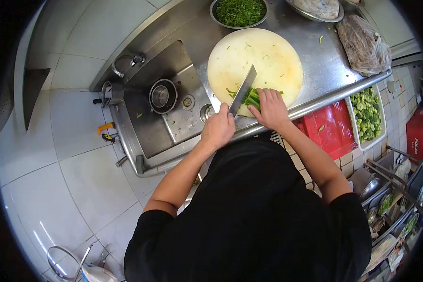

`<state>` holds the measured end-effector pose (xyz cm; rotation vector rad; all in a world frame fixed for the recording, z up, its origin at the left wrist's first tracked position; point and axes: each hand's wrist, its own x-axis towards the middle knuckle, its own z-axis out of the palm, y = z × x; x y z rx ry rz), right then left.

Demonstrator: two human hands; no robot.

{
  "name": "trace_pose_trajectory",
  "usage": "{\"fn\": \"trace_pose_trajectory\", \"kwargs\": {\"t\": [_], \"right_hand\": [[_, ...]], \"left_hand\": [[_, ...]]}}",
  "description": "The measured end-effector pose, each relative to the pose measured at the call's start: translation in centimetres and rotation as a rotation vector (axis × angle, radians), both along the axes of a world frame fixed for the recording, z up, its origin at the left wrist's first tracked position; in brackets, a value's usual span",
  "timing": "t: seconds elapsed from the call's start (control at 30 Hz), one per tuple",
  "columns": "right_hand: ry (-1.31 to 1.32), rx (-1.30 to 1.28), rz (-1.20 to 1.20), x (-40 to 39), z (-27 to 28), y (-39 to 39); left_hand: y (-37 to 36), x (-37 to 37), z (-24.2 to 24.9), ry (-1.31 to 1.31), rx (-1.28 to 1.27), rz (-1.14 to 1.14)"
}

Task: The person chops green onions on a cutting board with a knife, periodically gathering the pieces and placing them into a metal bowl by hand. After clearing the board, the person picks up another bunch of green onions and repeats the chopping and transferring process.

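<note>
My left hand (219, 128) is wrapped round the handle of a knife (243, 90), its broad blade angled across the near side of a round, pale cutting board (279, 51). Beside the blade lies a bunch of long green vegetable pieces (252, 99). The fingers of my right hand (271, 109) press down on this bunch, and part of it is hidden under them. A few thin green slivers stick out to the left of the blade, and small scraps dot the board.
Left of the board is a steel sink (145, 134) with a nested bowl (162, 96). A bowl of chopped greens (239, 13) stands behind the board. A plastic-wrapped bundle (363, 46) lies at right. Below the counter edge are a red crate (331, 129) and a tub of green pieces (366, 115).
</note>
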<state>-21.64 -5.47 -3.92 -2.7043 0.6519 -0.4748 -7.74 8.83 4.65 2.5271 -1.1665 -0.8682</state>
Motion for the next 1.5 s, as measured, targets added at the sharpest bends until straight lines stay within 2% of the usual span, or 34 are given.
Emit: {"fn": "trace_pose_trajectory", "kwargs": {"t": [0.1, 0.23, 0.57, 0.83, 0.93, 1.1, 1.27, 1.37, 1.43, 1.5], "right_hand": [[0.139, -0.138, -0.036, 0.2, -1.3, 0.9], [0.220, -0.144, -0.036, 0.2, -2.3, 1.2], [0.374, -0.135, -0.015, 0.7, -1.5, 1.5], [0.225, -0.184, -0.150, 2.9, -3.7, -0.1], [0.301, -0.146, -0.119, 2.8, -3.7, 0.4], [0.115, -0.031, -0.144, 1.9, -2.6, 1.6], [0.078, 0.032, -0.165, 1.9, -4.1, 1.2], [-0.052, 0.147, -0.169, 2.1, -3.5, 0.5], [-0.121, 0.399, -0.276, 2.6, -2.4, -0.3], [-0.052, 0.403, -0.258, 2.9, -1.4, -1.3]], "left_hand": [[-0.5, -0.4, 0.0, -0.053, -0.012, -0.031], [-0.6, -0.8, -1.1, -0.034, 0.030, -0.098], [-1.1, 0.6, -1.9, -0.048, 0.060, -0.064], [-2.6, 1.1, -2.3, -0.014, 0.107, -0.108], [-2.6, 1.0, -2.2, -0.028, 0.136, -0.111], [-2.7, 0.7, -2.1, -0.029, 0.125, -0.129], [-2.8, 0.7, -1.7, -0.009, 0.150, -0.123], [-2.8, 0.8, -1.9, -0.005, 0.144, -0.134], [-2.8, 0.9, -1.9, -0.010, 0.138, -0.132], [-2.9, 0.9, -1.6, -0.008, 0.140, -0.133]]}}
